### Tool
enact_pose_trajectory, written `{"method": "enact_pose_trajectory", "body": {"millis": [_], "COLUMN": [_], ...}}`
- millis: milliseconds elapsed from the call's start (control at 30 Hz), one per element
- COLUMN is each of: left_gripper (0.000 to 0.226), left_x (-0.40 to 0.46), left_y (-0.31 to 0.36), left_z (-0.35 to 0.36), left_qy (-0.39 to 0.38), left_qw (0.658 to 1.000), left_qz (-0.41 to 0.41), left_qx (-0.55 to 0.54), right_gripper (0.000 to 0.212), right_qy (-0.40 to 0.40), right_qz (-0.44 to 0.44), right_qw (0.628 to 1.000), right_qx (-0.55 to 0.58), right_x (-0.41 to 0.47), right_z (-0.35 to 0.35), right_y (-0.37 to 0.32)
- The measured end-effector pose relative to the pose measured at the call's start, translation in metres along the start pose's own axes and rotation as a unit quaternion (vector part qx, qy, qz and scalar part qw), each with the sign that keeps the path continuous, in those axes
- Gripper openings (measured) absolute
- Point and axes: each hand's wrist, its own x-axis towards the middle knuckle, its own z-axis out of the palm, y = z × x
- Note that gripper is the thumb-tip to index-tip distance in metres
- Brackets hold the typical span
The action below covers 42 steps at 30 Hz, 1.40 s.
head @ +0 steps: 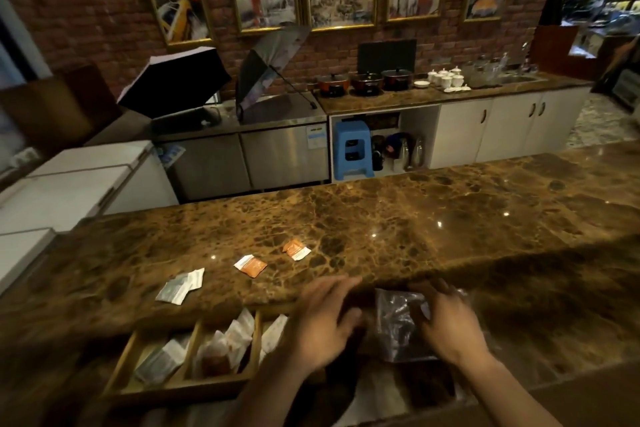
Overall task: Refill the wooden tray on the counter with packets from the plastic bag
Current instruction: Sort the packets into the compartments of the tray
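We see the divided wooden tray [188, 354] on a lower ledge just below the near edge of the brown marble counter [381, 218]; its left and middle compartments hold pale packets [228, 343]. Our left hand [322, 326] hangs over the tray's right end with fingers loosely spread, and we cannot tell whether it holds anything. Just to the right, our right hand [450, 326] curls its fingers onto the crumpled clear plastic bag [398, 322], which sits below the counter edge. On the counter top lie a small heap of white and grey sachets [180, 286] near the edge and two orange-and-white sachets [250, 265] [296, 249] farther in, apart from one another. The counter's right stretch is bare marble.
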Motion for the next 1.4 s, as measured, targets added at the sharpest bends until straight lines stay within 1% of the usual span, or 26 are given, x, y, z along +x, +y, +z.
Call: {"method": "enact_pose_trajectory", "body": {"millis": [67, 100, 167, 200, 267, 333, 400, 467, 533, 633, 767, 833, 1000, 1133, 1233, 1333, 1400], "left_gripper": [0.044, 0.041, 0.039, 0.043, 0.052, 0.047, 0.040, 0.033, 0.031, 0.028, 0.015, 0.012, 0.014, 0.026, 0.030, 0.032, 0.029], "left_x": [-0.006, -0.010, -0.025, -0.032, -0.048, -0.066, -0.082, -0.091, -0.095, -0.095, -0.089, -0.087, -0.084, -0.080, -0.077, -0.073, -0.072], "left_y": [-0.023, -0.034, -0.064, -0.077, -0.103, -0.128, -0.144, -0.151, -0.156, -0.159, -0.163, -0.166, -0.169, -0.168, -0.168, -0.164, -0.159], "left_z": [-0.026, -0.038, -0.061, -0.068, -0.080, -0.087, -0.089, -0.086, -0.082, -0.082, -0.090, -0.093, -0.093, -0.092, -0.093, -0.097, -0.100], "left_qy": [0.076, 0.103, 0.126, 0.118, 0.078, 0.030, -0.029, -0.079, -0.092, -0.074, -0.047, -0.040, -0.010, 0.043, 0.078, 0.113, 0.134], "left_qw": [0.997, 0.994, 0.988, 0.986, 0.986, 0.989, 0.986, 0.978, 0.974, 0.975, 0.974, 0.973, 0.968, 0.969, 0.967, 0.965, 0.966], "left_qz": [-0.015, -0.035, -0.089, -0.113, -0.149, -0.145, -0.162, -0.190, -0.203, -0.207, -0.219, -0.222, -0.235, -0.225, -0.220, -0.212, -0.199], "left_qx": [-0.015, -0.020, -0.021, -0.016, -0.013, 0.002, 0.021, 0.038, 0.050, 0.025, -0.037, -0.056, -0.084, -0.091, -0.104, -0.103, -0.097], "right_gripper": [0.032, 0.027, 0.024, 0.024, 0.025, 0.029, 0.033, 0.031, 0.023, 0.009, 0.016, 0.017, 0.016, 0.023, 0.022, 0.018, 0.013], "right_qy": [0.008, -0.004, -0.039, -0.058, -0.094, -0.117, -0.108, -0.082, -0.060, -0.053, -0.040, -0.028, -0.001, 0.024, 0.015, 0.018, 0.029], "right_qz": [-0.021, -0.022, -0.023, -0.021, -0.013, 0.008, 0.036, 0.065, 0.082, 0.085, 0.094, 0.101, 0.130, 0.143, 0.147, 0.133, 0.104], "right_qw": [0.998, 0.995, 0.988, 0.985, 0.984, 0.985, 0.987, 0.989, 0.990, 0.990, 0.981, 0.976, 0.954, 0.941, 0.933, 0.932, 0.941], "right_qx": [0.061, 0.095, 0.148, 0.161, 0.149, 0.122, 0.109, 0.103, 0.096, 0.104, 0.163, 0.193, 0.271, 0.307, 0.328, 0.337, 0.319], "right_x": [0.006, 0.009, 0.011, 0.012, 0.011, 0.008, 0.005, 0.003, 0.002, 0.002, 0.005, 0.009, 0.017, 0.021, 0.023, 0.022, 0.018], "right_z": [0.001, 0.002, 0.008, 0.013, 0.025, 0.040, 0.051, 0.057, 0.059, 0.059, 0.059, 0.056, 0.048, 0.044, 0.041, 0.036, 0.035], "right_y": [-0.035, -0.053, -0.092, -0.104, -0.127, -0.146, -0.157, -0.162, -0.167, -0.171, -0.170, -0.170, -0.168, -0.168, -0.168, -0.170, -0.173]}}
